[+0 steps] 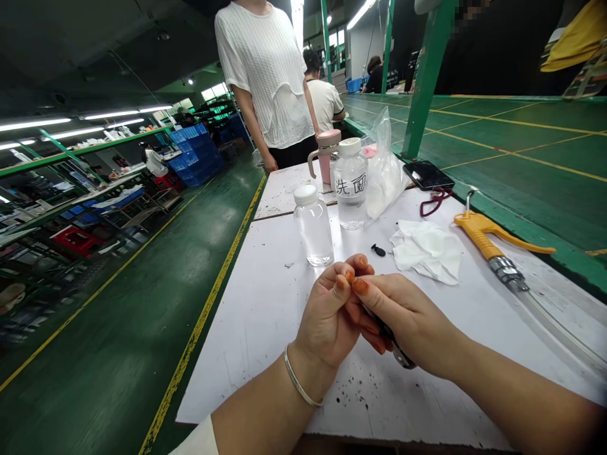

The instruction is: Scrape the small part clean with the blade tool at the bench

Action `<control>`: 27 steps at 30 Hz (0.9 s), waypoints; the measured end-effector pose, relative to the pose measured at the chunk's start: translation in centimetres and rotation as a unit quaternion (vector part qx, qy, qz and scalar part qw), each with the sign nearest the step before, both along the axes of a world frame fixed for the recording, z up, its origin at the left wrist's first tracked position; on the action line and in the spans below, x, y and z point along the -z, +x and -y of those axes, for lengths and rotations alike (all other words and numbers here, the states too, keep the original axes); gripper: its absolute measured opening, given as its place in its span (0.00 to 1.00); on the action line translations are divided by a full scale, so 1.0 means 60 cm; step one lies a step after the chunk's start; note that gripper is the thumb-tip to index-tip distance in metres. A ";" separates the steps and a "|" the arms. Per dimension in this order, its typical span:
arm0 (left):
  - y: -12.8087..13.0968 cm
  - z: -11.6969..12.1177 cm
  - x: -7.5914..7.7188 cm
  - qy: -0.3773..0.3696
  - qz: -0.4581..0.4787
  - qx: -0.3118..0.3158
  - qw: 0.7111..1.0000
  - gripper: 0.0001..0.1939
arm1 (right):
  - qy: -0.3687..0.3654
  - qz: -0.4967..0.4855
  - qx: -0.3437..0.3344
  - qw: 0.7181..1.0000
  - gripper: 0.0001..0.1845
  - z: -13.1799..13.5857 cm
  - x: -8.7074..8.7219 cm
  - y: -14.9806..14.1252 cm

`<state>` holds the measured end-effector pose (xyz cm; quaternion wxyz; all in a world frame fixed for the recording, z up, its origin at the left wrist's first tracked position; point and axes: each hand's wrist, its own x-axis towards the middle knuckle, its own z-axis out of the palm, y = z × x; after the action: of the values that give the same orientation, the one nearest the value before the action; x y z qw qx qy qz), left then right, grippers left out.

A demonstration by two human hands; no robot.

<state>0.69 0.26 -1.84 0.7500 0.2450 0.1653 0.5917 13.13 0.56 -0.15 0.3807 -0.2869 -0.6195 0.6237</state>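
Mostly hidden, a dark, shiny-ended object (403, 357) slants in the right hand (408, 309).

Two large black Chinese characters (351, 184) stand side by side on the ribbed bottle (351, 212), around its mid-height, facing the camera. The left one reads 洗 clearly. The right one looks like 面, but its inner strokes run together and slant, so that reading is less certain.

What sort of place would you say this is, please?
Probably a factory or workshop: blue crates are stacked in the background, yellow lines mark the green floor, and an orange air gun lies on the white table.
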 end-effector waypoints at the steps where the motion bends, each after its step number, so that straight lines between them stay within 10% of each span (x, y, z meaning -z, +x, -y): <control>1: 0.000 0.000 0.001 0.000 0.004 0.002 1.000 0.10 | 0.001 -0.005 0.000 1.000 0.30 0.000 0.000 -0.001; 27: 0.000 0.001 -0.005 0.030 -0.009 0.012 0.999 0.11 | 0.126 0.047 0.033 0.990 0.30 0.002 0.008 -0.003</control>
<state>0.66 0.19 -1.53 0.7478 0.2749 0.1507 0.5852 12.98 0.47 -0.64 0.4046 -0.2858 -0.7006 0.5136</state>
